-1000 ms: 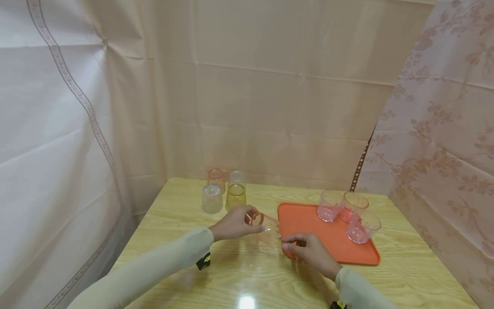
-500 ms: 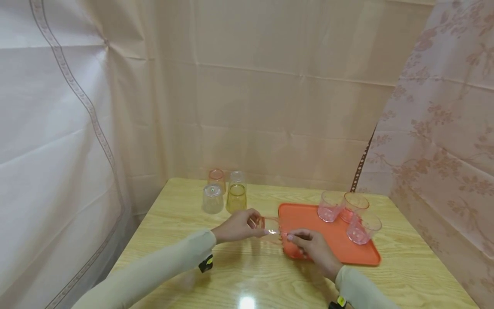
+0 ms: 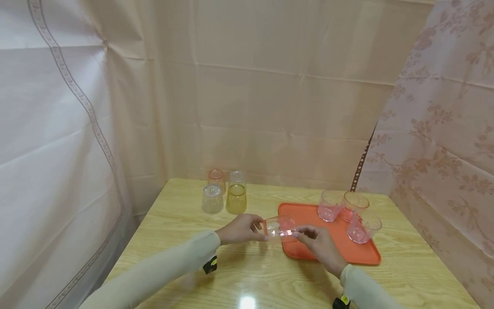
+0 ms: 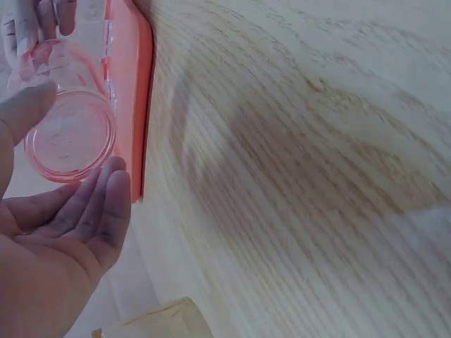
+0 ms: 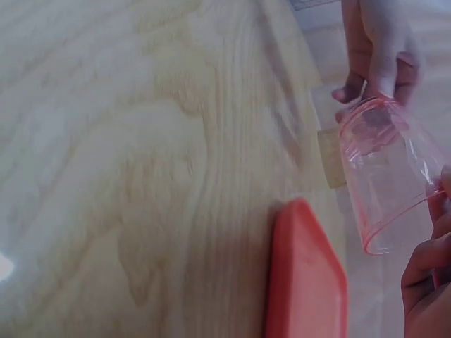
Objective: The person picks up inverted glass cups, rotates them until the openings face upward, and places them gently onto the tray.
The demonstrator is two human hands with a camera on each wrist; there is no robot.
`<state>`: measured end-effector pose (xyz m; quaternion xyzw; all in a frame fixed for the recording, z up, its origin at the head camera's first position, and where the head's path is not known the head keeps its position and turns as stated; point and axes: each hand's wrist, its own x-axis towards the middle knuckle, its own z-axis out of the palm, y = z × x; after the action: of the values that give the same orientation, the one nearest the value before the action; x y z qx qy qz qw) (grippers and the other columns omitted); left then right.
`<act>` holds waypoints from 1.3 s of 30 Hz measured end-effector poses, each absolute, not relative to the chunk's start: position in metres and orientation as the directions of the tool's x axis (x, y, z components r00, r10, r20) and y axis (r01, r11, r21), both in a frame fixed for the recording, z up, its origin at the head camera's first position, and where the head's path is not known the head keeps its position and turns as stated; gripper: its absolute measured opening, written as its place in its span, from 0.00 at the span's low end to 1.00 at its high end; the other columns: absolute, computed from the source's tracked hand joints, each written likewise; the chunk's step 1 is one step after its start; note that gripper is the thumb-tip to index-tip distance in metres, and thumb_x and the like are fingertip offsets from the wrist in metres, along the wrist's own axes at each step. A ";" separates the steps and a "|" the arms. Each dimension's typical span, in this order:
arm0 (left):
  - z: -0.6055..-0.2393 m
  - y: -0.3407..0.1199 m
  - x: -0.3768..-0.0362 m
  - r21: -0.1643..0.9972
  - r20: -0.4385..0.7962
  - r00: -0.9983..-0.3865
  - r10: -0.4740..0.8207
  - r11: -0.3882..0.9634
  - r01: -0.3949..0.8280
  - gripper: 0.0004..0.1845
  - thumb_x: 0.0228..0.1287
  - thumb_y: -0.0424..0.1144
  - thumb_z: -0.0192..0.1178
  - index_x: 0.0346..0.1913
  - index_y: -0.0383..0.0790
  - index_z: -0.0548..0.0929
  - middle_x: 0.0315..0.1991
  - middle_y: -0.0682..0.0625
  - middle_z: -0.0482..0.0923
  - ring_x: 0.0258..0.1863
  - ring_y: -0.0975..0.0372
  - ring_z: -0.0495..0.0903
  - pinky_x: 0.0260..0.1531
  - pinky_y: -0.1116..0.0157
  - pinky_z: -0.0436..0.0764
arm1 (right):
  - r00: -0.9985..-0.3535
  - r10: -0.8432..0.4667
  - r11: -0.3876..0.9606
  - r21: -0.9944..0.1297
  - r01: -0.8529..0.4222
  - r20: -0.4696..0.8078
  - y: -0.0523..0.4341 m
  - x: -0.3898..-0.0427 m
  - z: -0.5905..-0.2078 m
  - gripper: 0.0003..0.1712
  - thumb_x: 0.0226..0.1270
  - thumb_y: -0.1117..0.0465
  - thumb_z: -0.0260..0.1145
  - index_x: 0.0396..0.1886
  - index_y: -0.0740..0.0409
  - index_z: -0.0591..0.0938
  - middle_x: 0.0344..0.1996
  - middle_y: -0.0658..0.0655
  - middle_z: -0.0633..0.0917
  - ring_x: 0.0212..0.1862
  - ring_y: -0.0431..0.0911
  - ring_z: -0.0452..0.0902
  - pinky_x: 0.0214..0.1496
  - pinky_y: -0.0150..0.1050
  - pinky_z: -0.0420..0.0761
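While the cup (image 3: 283,227) gets held sideways-ish by the left hand (image 3: 240,230), its rim (image 5: 403,212) gets pinched by the right hand (image 3: 323,248).

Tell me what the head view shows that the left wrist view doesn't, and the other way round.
Only the head view: the floral curtain and all of the four cups grouped at left.

Only the left wrist view: the palm side of the left hand and the round end of the pink cup nearly face-on.

Both: that cup between the left hand and the right hand, the tray and the wooden table.
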<state>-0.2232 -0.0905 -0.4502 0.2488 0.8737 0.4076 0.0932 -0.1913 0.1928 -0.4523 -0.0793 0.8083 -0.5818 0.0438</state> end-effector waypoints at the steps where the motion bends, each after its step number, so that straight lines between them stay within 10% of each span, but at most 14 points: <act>1: -0.451 -0.090 -0.223 0.751 0.035 -0.860 0.509 0.554 0.359 0.33 0.59 0.49 0.76 0.61 0.30 0.81 0.45 0.45 0.85 0.41 0.63 0.84 0.42 0.67 0.81 | -0.983 -0.182 0.325 -0.941 -0.091 0.032 0.195 -0.192 -0.451 0.15 0.68 0.55 0.74 0.48 0.60 0.88 0.40 0.57 0.87 0.40 0.44 0.79 0.40 0.36 0.79; 12: -0.463 -0.071 -0.221 0.736 0.045 -0.875 0.481 0.576 0.355 0.05 0.66 0.39 0.70 0.33 0.42 0.88 0.27 0.58 0.84 0.26 0.70 0.80 0.31 0.70 0.80 | -0.945 -0.226 0.409 -0.857 -0.313 0.238 0.215 -0.200 -0.445 0.12 0.68 0.56 0.74 0.45 0.57 0.89 0.36 0.59 0.88 0.30 0.42 0.76 0.32 0.34 0.75; 39: -0.482 -0.019 -0.225 0.532 0.034 -0.826 0.562 0.690 0.491 0.29 0.68 0.43 0.68 0.09 0.48 0.69 0.06 0.63 0.55 0.07 0.72 0.52 0.10 0.73 0.54 | -0.899 -0.224 0.622 -0.655 -0.429 0.377 0.246 -0.207 -0.441 0.05 0.69 0.54 0.73 0.41 0.46 0.89 0.31 0.48 0.86 0.25 0.41 0.70 0.25 0.35 0.70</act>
<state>-0.2248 -0.0194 -0.4815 0.2872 0.9169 0.2693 0.0658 -0.2069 0.2462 -0.4414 -0.1832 0.8910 -0.3943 -0.1304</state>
